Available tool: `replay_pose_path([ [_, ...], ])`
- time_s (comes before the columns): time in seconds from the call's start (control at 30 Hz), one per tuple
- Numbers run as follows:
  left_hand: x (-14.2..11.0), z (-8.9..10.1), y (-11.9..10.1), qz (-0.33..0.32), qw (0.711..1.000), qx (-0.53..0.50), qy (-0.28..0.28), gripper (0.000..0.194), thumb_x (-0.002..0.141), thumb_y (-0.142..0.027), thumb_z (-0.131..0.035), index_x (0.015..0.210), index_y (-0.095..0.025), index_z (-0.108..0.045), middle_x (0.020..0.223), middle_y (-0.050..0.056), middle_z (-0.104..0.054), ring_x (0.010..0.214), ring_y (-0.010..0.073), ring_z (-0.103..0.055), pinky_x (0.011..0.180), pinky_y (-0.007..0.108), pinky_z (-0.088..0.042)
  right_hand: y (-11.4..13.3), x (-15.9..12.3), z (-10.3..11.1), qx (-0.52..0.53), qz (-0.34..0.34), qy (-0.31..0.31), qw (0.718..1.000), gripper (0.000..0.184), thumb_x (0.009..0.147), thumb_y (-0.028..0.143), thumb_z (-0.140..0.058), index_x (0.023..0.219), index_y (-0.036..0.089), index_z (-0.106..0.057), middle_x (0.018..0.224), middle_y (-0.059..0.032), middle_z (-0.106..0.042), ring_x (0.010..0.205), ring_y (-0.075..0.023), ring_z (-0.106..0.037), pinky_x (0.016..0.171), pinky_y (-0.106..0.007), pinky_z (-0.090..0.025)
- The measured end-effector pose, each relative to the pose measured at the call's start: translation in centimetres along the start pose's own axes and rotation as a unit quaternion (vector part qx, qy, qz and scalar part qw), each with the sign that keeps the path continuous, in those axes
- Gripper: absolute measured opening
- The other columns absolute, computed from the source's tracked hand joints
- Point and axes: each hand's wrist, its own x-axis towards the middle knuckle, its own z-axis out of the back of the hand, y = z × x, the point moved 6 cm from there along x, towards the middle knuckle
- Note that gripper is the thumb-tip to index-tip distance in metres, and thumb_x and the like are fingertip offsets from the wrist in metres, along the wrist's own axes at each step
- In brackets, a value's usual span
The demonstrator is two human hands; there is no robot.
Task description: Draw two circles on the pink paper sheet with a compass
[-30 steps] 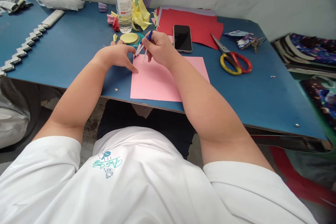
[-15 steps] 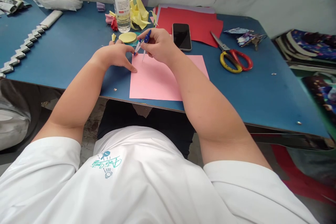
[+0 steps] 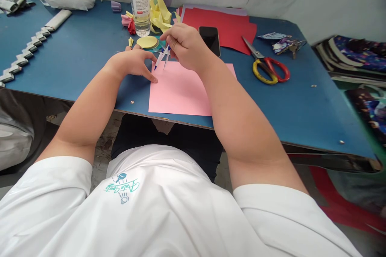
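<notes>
A sheet of pink paper [image 3: 181,92] lies flat near the table's front edge. My left hand [image 3: 134,63] rests at its upper left corner, thumb on the paper and fingers spread apart. Closed round the top of a blue and white drawing compass [image 3: 163,55] is my right hand [image 3: 185,44]. The compass stands tilted, both legs pointing down at the upper left part of the paper; my fingers hide its top. Just beyond the hands sits a stack of yellow paper circles [image 3: 147,42].
Behind stand a plastic bottle [image 3: 140,10] and crumpled yellow paper [image 3: 159,12]. A phone [image 3: 210,40] lies by red paper sheets [image 3: 232,28]. Scissors [image 3: 265,64] and keys [image 3: 292,48] are to the right. A folded paper chain [image 3: 33,44] lies at left.
My right hand has rolled over the compass top, now hiding it. The compass leg nearer my left hand has swung slightly towards me. My left hand stays in place.
</notes>
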Motion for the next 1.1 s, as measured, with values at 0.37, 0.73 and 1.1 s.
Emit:
replay_pose_path([
  [0.37,-0.4,0.0,0.1,0.003,1.000,-0.022,0.017,0.126,0.064,-0.098,-0.098,0.176,-0.044,-0.073,0.180,0.006,-0.056,0.168,0.0549,-0.038,0.143,0.071,-0.038,3.1,0.1,-1.2,-0.016,-0.062,-0.012,0.998,0.034,0.097,0.013,-0.087,0.087,0.033,-0.062,0.079,0.0051,-0.067,0.073,-0.0175,-0.068,0.075,-0.037,-0.053],
  [0.73,0.0,-0.3,0.5,0.000,1.000,-0.016,0.012,0.116,0.071,-0.093,-0.100,0.175,-0.051,-0.070,0.183,0.000,-0.054,0.169,0.0520,-0.038,0.147,0.069,-0.036,2.7,2.0,-1.3,-0.026,-0.105,-0.010,0.994,0.029,0.087,0.021,-0.095,0.082,0.032,-0.069,0.081,0.0016,-0.079,0.078,-0.0223,-0.072,0.080,-0.042,-0.060],
  [1.1,0.1,-0.2,0.5,0.013,1.000,0.020,0.017,0.133,0.080,-0.086,-0.102,0.191,-0.033,-0.051,0.194,0.016,-0.043,0.176,0.0570,-0.039,0.143,0.069,-0.043,3.1,1.9,-0.3,-0.074,-0.139,-0.053,0.986,0.044,0.095,0.014,-0.095,0.073,0.032,-0.062,0.073,0.0050,-0.069,0.076,-0.0181,-0.066,0.073,-0.037,-0.048],
])
